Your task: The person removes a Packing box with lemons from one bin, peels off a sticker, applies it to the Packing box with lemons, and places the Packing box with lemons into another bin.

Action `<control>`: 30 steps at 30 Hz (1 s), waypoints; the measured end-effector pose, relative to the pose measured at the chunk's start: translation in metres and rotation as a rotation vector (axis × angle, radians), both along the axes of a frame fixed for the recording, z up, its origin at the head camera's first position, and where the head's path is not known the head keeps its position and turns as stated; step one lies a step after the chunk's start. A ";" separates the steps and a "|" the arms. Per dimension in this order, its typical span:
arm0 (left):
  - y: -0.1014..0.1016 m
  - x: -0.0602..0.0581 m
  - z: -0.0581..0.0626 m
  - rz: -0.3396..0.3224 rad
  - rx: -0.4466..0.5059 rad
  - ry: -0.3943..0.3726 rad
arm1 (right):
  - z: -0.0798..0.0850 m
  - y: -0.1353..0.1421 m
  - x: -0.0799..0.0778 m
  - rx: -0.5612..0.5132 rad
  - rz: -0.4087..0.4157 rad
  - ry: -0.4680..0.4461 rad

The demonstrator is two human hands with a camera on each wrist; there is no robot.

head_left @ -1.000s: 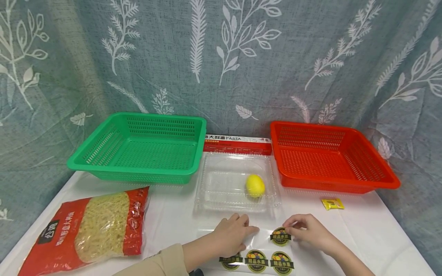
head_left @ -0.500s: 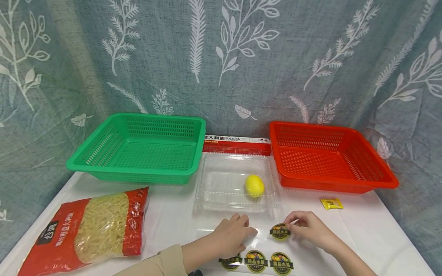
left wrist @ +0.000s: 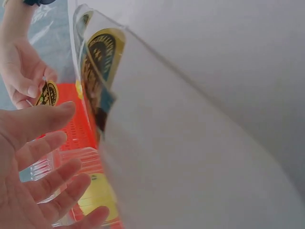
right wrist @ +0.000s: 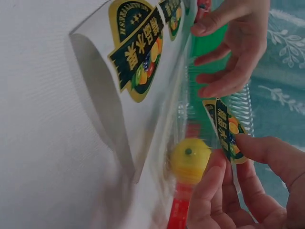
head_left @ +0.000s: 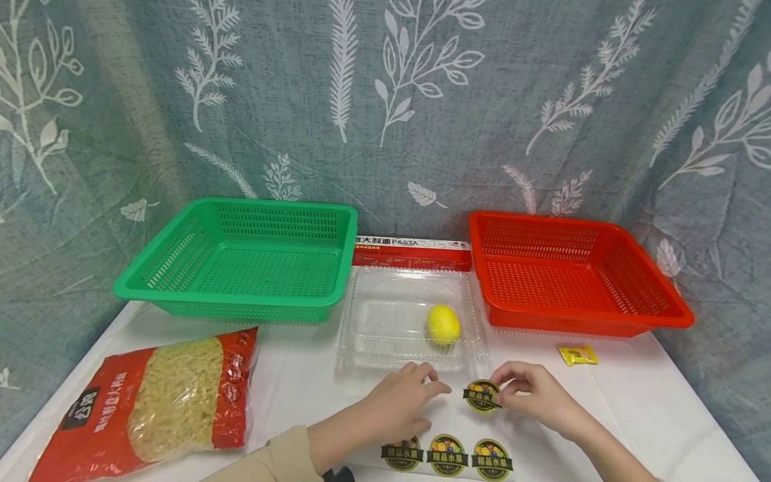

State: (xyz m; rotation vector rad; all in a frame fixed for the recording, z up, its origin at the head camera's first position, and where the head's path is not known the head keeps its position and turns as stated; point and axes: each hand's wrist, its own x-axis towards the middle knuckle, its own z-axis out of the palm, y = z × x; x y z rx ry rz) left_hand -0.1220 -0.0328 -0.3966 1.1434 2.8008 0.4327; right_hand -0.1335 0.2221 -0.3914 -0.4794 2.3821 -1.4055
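Observation:
Between thumb and fingers, my right hand [head_left: 538,395] pinches a round black-and-gold fruit sticker [head_left: 482,395], held up off its backing sheet [right wrist: 167,102]. The left hand [head_left: 400,402] hovers over that white sheet with fingers spread and nothing in them, as the left wrist view shows. Several like stickers [head_left: 448,455] remain in a row on the sheet's near part. Beyond the hands lies a clear plastic clamshell box [head_left: 391,321] with a yellow lemon [head_left: 443,325] inside it. The sheet's edge curls up from the table in both wrist views.
A green basket [head_left: 241,299] stands at the back left and a red basket [head_left: 590,321] at the back right. Between them lies a red pasta box [head_left: 412,258]. A pasta bag [head_left: 175,395] lies on the left, a small yellow packet [head_left: 578,355] on the right.
My right hand has lifted the sticker up and slightly left, off the sheet. The left hand has risen a little, its fingers spreading away from the sheet.

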 end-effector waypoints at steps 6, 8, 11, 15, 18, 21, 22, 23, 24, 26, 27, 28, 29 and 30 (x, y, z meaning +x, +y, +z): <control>-0.002 -0.001 0.003 0.015 0.096 -0.007 | 0.004 -0.005 0.000 -0.044 0.005 0.003; -0.001 -0.002 0.003 0.028 0.135 -0.012 | 0.005 -0.006 0.000 -0.058 0.002 -0.002; -0.001 -0.001 0.004 0.056 0.202 -0.040 | 0.006 -0.009 0.000 -0.080 -0.003 -0.018; 0.000 0.000 0.006 0.104 0.304 -0.103 | 0.008 -0.013 0.001 -0.107 -0.001 -0.043; 0.001 0.000 0.008 0.122 0.375 -0.133 | 0.009 -0.015 0.001 -0.127 0.006 -0.056; 0.001 0.000 0.008 0.125 0.438 -0.148 | 0.010 -0.018 0.001 -0.144 0.018 -0.056; 0.001 0.000 0.008 0.126 0.459 -0.156 | 0.010 -0.019 0.001 -0.151 0.022 -0.053; 0.001 0.001 0.008 0.129 0.477 -0.166 | 0.010 -0.021 0.001 -0.158 0.025 -0.050; 0.001 0.001 0.008 0.130 0.494 -0.172 | 0.011 -0.022 0.001 -0.162 0.028 -0.048; 0.001 0.001 0.008 0.127 0.531 -0.190 | 0.011 -0.024 0.001 -0.166 0.032 -0.042; 0.001 0.001 0.007 0.129 0.550 -0.201 | 0.012 -0.025 0.001 -0.168 0.032 -0.042; 0.001 0.001 0.007 0.130 0.570 -0.208 | 0.012 -0.027 0.001 -0.169 0.031 -0.040; 0.001 0.001 0.007 0.132 0.590 -0.213 | 0.013 -0.028 0.001 -0.169 0.029 -0.037; 0.001 0.001 0.007 0.134 0.610 -0.217 | 0.013 -0.029 0.000 -0.167 0.027 -0.032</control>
